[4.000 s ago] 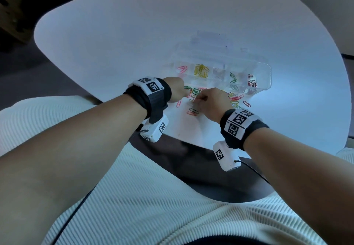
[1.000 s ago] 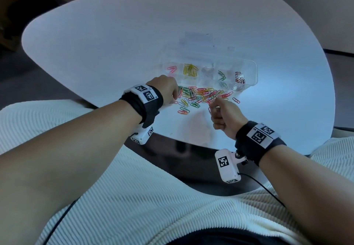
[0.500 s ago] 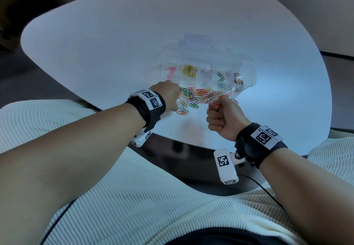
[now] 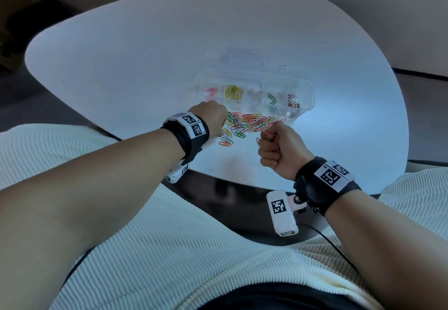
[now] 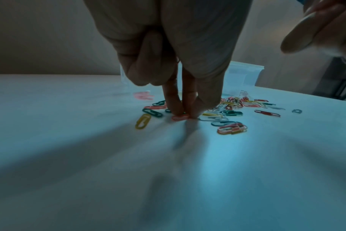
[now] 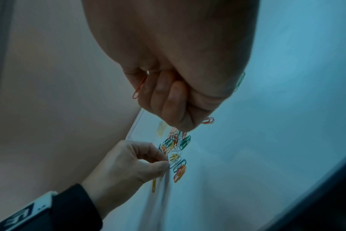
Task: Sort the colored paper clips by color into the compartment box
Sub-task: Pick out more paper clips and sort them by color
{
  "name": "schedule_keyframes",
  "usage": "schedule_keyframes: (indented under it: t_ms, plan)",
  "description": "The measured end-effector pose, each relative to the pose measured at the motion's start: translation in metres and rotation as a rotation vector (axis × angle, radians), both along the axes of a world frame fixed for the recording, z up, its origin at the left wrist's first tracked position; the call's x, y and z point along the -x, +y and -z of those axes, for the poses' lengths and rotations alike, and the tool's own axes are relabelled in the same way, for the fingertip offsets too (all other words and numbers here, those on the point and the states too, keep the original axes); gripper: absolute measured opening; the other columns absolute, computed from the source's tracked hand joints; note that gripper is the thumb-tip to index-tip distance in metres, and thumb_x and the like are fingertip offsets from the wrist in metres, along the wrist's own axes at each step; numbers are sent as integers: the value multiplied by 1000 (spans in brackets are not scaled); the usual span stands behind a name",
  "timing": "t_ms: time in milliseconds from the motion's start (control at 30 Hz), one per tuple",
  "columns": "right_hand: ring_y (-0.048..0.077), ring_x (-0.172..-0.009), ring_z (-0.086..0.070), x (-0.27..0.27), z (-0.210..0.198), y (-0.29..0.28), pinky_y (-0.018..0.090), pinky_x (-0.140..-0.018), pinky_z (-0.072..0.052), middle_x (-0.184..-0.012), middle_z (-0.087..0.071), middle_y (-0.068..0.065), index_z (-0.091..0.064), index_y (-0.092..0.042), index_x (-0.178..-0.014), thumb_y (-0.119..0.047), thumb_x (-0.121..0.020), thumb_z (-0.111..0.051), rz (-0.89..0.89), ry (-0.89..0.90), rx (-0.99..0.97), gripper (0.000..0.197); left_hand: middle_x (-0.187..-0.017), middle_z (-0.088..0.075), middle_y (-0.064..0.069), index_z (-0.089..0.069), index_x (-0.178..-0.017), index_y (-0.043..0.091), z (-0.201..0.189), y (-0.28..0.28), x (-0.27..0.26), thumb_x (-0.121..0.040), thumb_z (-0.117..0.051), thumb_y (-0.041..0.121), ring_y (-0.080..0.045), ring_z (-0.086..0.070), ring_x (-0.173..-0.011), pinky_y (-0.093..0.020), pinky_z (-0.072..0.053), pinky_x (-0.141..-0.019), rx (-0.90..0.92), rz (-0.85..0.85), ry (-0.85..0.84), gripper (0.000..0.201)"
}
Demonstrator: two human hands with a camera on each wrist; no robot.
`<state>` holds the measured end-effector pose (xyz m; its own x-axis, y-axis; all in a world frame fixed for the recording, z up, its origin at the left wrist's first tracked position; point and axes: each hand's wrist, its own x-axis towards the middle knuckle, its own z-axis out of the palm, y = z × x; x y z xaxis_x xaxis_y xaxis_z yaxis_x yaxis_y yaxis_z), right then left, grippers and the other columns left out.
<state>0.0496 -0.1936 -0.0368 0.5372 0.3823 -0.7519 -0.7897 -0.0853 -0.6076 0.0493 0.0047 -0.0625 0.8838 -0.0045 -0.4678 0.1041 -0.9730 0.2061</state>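
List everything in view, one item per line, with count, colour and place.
table: one, white, under everything.
compartment box: one, clear plastic, beyond the loose pile; holds sorted pink, yellow, green and red clips.
loose paper clips: many, mixed colours, on the table between the hands and box.
pink clip: one, flat on the table under the left fingertips.
red clip: one, in the right hand.
left hand: fingertips pinching at the pink clip.
right hand: fist raised, gripping the red clip.
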Motion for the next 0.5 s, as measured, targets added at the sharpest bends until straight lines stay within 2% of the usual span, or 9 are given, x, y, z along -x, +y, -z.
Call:
schedule_keyframes:
  t_ms: [67,167,300,400,500]
  plan:
    - [15,-49,-6,1,-1,-5,25,-44,-7,-55,-14,-4,-26,-22,-64,-18,-85,-36,23,-12,8,24,-91,-65,-9,-65,-91,10,1,-5,2,-82,-60,9,-29,-64,-79,-30,-48,-64,-22,15,2,11]
    - [13,-47,-9,2,-3,-10,25,-43,-8,-55,-15,-4,-26,-22,-63,-18,-86,-37,64,-28,11,26,-90,-62,-11,-56,-94,9,3,-11,7,-81,-58,4,-29,-61,-77,-31,-44,-60,-31,33,-9,14]
    - [13,-44,-10,3,-6,-15,24,-43,-8,-54,-15,-4,-27,-22,-62,-19,-86,-37,91,-45,-11,26,-89,-57,-10,-46,-101,12,3,-17,14,-79,-65,9,-29,-55,-74,-34,-41,-59,3,14,-8,29]
    - [13,-44,-10,5,-10,-16,25,-45,-7,-55,-14,-4,-26,-22,-63,-19,-85,-38,97,-58,-21,26,-95,-60,-12,-47,-105,10,1,-20,18,-79,-63,10,-32,-59,-81,-38,-46,-66,31,-14,0,30]
    - [14,-46,-10,7,-12,-16,25,-45,-7,-56,-14,-3,-26,-22,-63,-18,-84,-38,102,-64,-33,25,-99,-60,-10,-53,-106,10,-4,-20,22,-83,-60,9,-28,-53,-81,-33,-41,-66,42,-35,27,25]
